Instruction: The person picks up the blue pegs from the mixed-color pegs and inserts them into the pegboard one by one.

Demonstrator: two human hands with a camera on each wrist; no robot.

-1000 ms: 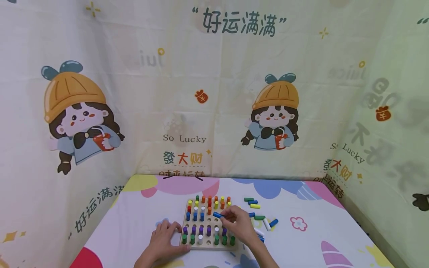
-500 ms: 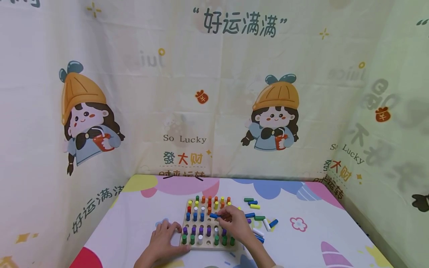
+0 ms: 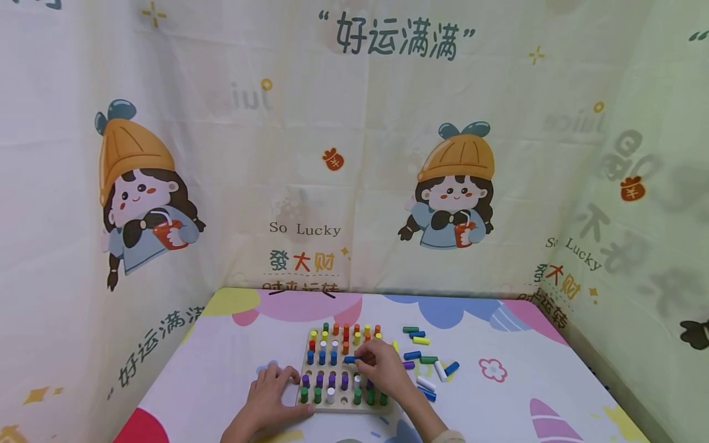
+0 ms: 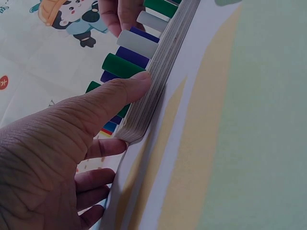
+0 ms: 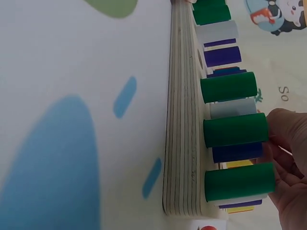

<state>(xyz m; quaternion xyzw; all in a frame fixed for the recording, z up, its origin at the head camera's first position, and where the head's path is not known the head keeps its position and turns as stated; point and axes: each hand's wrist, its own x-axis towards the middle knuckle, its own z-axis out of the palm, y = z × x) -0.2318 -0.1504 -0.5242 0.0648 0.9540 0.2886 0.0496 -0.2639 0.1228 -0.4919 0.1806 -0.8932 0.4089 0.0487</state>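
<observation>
A wooden pegboard (image 3: 343, 410) with rows of coloured pegs lies near the table's front edge. My right hand (image 3: 383, 368) pinches a blue peg (image 3: 350, 360) between thumb and forefinger, tilted nearly flat over the middle rows, just right of three upright blue pegs (image 3: 322, 357). In the right wrist view, green pegs (image 5: 235, 129) partly cover that hand, and the blue peg's tip is hidden. At the board's near left corner, my left hand (image 3: 267, 394) grips it, thumb (image 4: 115, 93) along the front edge and forefinger at the side.
Loose pegs lie on the table right of the board, among them a green peg (image 3: 429, 360), a white peg (image 3: 440, 370) and a yellow peg (image 3: 421, 341). A printed cloth (image 3: 354, 184) hangs behind the patterned table (image 3: 532, 381).
My right hand has moved slightly left and down over the board with the blue peg, which now sits closer to the row of blue pegs. The left hand has stayed put.
</observation>
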